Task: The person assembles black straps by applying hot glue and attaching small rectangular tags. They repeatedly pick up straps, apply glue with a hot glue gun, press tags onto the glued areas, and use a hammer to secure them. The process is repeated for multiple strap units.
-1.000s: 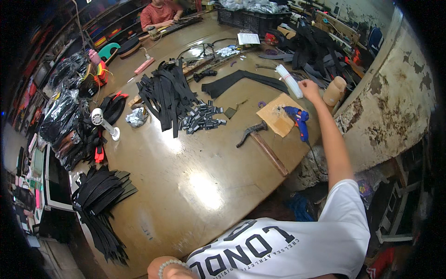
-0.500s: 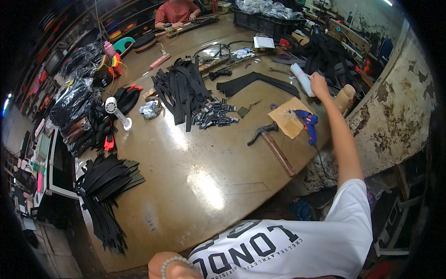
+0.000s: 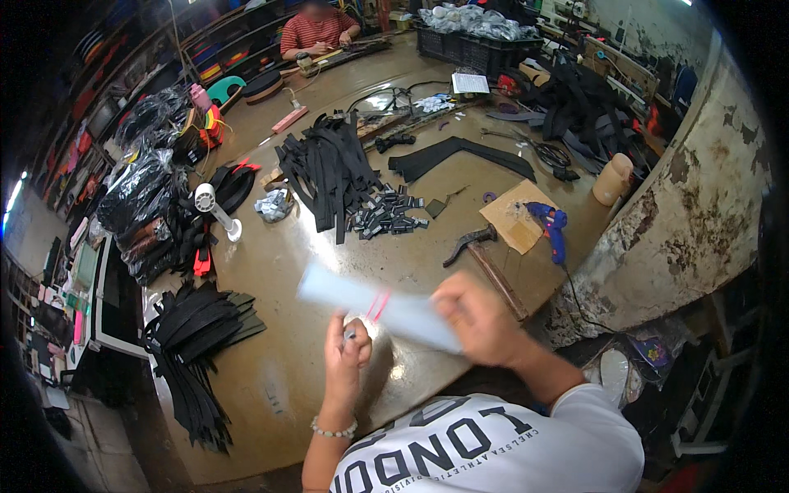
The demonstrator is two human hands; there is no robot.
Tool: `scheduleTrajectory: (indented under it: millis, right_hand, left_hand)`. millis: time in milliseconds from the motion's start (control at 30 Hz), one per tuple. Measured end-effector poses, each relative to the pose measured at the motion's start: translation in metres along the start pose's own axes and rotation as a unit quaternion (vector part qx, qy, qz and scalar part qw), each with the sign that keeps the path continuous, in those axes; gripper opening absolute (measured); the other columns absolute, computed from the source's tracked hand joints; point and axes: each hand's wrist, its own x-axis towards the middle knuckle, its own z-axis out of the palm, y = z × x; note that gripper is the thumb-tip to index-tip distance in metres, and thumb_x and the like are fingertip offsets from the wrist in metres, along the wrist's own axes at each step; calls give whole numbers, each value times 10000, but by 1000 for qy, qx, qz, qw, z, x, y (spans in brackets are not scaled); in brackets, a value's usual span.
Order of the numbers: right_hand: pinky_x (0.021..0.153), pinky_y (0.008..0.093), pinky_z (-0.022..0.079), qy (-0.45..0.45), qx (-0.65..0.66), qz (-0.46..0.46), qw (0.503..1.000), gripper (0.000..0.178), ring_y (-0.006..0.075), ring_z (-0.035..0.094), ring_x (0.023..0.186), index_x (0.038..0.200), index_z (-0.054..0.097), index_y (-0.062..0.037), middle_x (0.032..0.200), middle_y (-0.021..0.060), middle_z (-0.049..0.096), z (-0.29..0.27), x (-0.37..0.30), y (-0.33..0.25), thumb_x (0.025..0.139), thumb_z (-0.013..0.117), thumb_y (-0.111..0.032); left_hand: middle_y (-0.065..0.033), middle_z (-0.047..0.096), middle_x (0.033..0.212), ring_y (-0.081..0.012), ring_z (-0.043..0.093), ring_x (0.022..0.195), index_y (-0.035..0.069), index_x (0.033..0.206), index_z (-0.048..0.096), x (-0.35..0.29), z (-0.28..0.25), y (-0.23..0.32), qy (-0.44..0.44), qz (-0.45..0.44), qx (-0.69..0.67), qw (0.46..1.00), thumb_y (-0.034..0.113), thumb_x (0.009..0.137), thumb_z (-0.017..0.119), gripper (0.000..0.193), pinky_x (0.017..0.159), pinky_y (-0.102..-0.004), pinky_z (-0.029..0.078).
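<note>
Above the near part of the table, my right hand (image 3: 478, 322) grips one end of a pale-blue, translucent plastic bundle (image 3: 411, 314) bound with a pinkish-red band. Motion blurs the bundle, so its exact kind is unclear. My left hand (image 3: 348, 355), with a beaded bracelet on the wrist, is just under the bundle's other end. Its index finger points up and the rest curl in; a small dark spot shows at the fingers, but I cannot make it out. Behind my right hand lies a hammer (image 3: 498, 282), and a blue glue gun (image 3: 552, 230) rests by a brown cardboard piece (image 3: 518, 215).
Black straps (image 3: 329, 172) and a heap of small black buckles (image 3: 385, 209) lie mid-table. Another strap pile (image 3: 197, 329) is at the left, beyond a white handheld fan (image 3: 218, 212). A beige cylinder (image 3: 613, 179) stands by the stained wall. Across the table sits a person (image 3: 316, 34) in red stripes.
My right hand has brought the pale bundle from the far right of the table to in front of me. My left hand has risen from the lower edge to beside it.
</note>
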Motion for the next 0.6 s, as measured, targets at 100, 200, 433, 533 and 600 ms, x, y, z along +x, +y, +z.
scheduleTrajectory:
  millis: [100,200,433,533,600]
  right_hand:
    - [706,413,510,-96,23,-27,995,112,315,606,809,935,566,-16,859,141,590,44,-8,-17,949,568,-127]
    - [695,411,509,-168,21,-30,985,133,308,609,812,896,560,-26,844,124,600,57,-17,-15,935,581,-152]
    - [694,426,500,-250,2,-77,965,143,304,605,798,871,557,-31,801,115,587,44,-44,15,932,569,-159]
    - [711,417,495,-185,-17,-101,977,152,308,583,767,869,560,-30,781,121,556,15,-43,21,954,547,-156]
    - [719,401,487,-147,15,-19,989,181,304,574,758,876,551,-28,784,128,545,-7,-37,23,972,542,-182]
  left_hand:
    - [12,491,873,-77,433,696,80,969,545,0,-2,-19,103,24,-15,994,407,949,601,332,620,-241,367]
    - [-5,523,839,-107,477,801,67,897,552,-10,-14,-19,211,61,0,975,268,925,651,226,770,-279,385]
    - [-3,504,805,-88,458,736,111,824,521,-9,-29,-25,316,174,-15,932,295,938,593,229,689,-247,364]
    - [24,474,645,-68,445,517,150,801,505,10,-63,31,369,116,-251,887,355,949,555,257,468,-264,414]
    - [38,432,565,-68,440,480,173,799,492,17,-75,64,534,213,-225,787,352,980,538,259,431,-247,415]
